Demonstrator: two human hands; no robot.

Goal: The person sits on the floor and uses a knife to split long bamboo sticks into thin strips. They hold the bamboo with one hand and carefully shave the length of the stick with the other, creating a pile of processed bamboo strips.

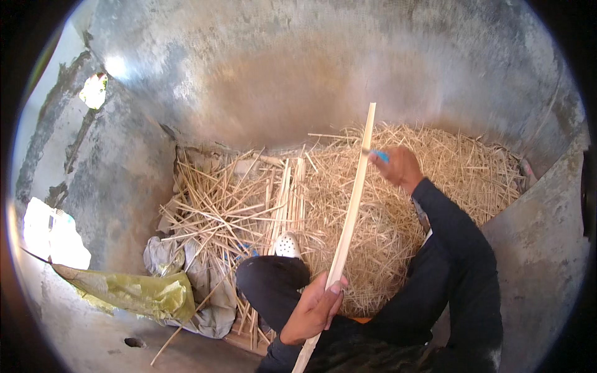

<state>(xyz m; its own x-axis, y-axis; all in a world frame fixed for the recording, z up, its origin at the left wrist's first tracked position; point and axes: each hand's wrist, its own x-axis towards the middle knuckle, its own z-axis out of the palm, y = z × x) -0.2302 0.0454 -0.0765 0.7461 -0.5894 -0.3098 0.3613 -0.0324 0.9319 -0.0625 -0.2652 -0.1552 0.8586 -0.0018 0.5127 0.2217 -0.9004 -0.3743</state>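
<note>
A long pale bamboo strip [351, 219] rises at a slant from the lower edge, its far tip leaning slightly right. My left hand [316, 309] is closed around its lower part, thumb on top. Higher up, my right hand [401, 169] grips a small blue-handled tool [380, 156], which looks like a knife. The tool's dark end touches the strip or lies right beside it; the fingers hide much of the handle.
Shavings [457, 168] heap up ahead and to the right. Several loose thin sticks [214, 208] lie at the left, near a yellow sheet [134, 292] and a grey sack [214, 311]. Bare concrete walls [280, 81] enclose the corner. My white clog [287, 245] rests among the sticks.
</note>
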